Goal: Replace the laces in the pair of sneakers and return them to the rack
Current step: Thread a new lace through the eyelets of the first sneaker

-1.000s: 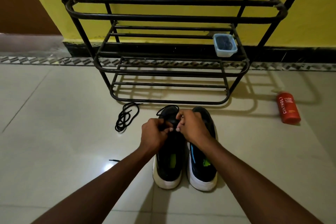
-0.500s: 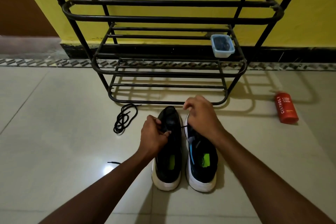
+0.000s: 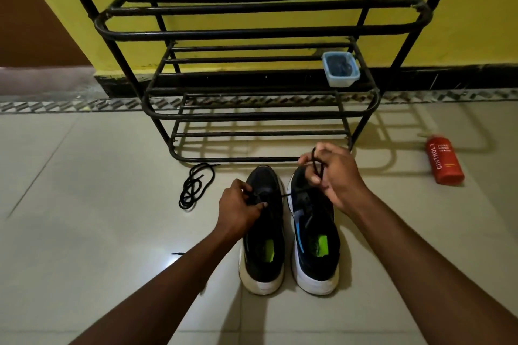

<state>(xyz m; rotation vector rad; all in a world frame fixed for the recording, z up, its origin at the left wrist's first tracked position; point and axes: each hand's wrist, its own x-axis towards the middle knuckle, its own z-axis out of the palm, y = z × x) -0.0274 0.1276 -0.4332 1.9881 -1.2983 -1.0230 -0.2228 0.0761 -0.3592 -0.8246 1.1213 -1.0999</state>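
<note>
Pale glossy floor tiles [image 3: 84, 232] run up to a yellow wall, where a black metal shoe rack [image 3: 263, 33] stands at 12 o'clock with its shelves bare but for a small clear plastic box [image 3: 340, 68] on the right end of the middle tier. Just in front of the rack, at the centre of the head view, a pair of dark sneakers sits side by side, toes toward the rack — the left sneaker [image 3: 263, 232] and the right sneaker [image 3: 315, 235], both white-soled. The person's left hand [image 3: 238, 204] is closed over the left sneaker's eyelets, fingertips pinched together on the black lace [image 3: 287, 195] that runs taut across to the other hand. The right hand [image 3: 333, 176], raised above the right sneaker's toe, has its fingers curled shut around the lace's free end. A loose lace [image 3: 193, 186] lies coiled on the tiles at 10 o'clock from the shoes. A red bottle [image 3: 444, 159] lies on its side at 2 o'clock, well apart.
</note>
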